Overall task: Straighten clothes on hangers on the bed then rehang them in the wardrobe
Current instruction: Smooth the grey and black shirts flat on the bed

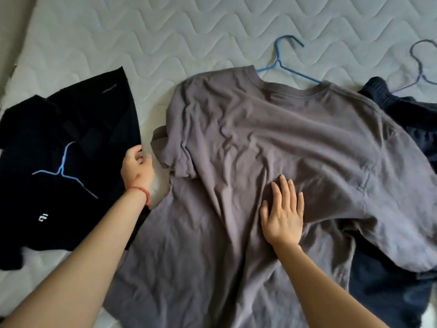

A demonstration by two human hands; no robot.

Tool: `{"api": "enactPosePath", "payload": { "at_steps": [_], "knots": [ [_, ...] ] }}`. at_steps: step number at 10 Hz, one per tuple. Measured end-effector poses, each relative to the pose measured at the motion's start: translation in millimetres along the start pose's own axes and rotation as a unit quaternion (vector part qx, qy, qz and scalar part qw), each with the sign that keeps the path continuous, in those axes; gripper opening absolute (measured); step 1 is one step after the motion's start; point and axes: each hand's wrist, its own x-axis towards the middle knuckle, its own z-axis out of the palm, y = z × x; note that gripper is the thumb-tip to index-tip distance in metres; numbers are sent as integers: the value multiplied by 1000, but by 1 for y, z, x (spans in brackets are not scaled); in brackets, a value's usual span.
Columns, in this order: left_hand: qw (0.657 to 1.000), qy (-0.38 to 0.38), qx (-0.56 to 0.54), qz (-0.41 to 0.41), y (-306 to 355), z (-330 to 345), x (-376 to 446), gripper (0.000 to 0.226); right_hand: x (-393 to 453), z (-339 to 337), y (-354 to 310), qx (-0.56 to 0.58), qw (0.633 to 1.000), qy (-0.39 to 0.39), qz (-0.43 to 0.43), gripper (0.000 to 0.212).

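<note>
I am looking down on a pale quilted mattress [165, 31] with a wavy stitch pattern; no more of the room is showing. My right hand [283, 209] is lying flat, fingers straight and slightly spread, pressing on the grey T-shirt [307, 138]. That shirt is spreading away from the palm on all sides, wrinkled, with a blue hanger [280, 62] poking out of its collar beyond the fingertips. My left hand [137, 171] (red string at the wrist) is curling its fingers around the edge of the black garment [89, 110], which is lying outward from that grip with a light blue hanger [62, 170] on top. Outward from the right hand, dark navy clothing [406, 119] is sitting partly under the grey shirt, beside a purple hanger [419, 67].
</note>
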Motion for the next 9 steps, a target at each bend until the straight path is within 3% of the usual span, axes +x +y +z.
{"api": "enactPosePath", "payload": {
  "at_steps": [1,2,3,4,5,6,7,8,9],
  "knots": [
    [995,-45,-60,-68,11,16,18,38,0,1,-1,-9,1000,-1,2,51],
    [983,-89,-129,-94,26,34,17,13,2,3,-2,-13,1000,-4,9,52],
    [980,-90,-167,-62,44,49,7,14,3,4,-2,-24,1000,-3,10,52],
    [966,-140,-215,21,71,56,-13,5,4,3,-3,-34,999,-1,9,52],
    [936,-225,-264,58,88,56,-28,16,4,4,-4,-37,999,-3,10,52],
    [964,-139,-214,74,79,60,-17,14,4,4,-4,-39,999,-4,13,53],
    [989,-97,-79,75,64,68,-2,32,4,5,-4,-38,999,0,11,53],
    [991,-97,-80,40,62,78,0,49,4,5,-3,-35,999,4,10,53],
    [979,-101,-176,-10,71,82,-3,51,4,5,-4,-34,999,5,9,53]
  ]
}}
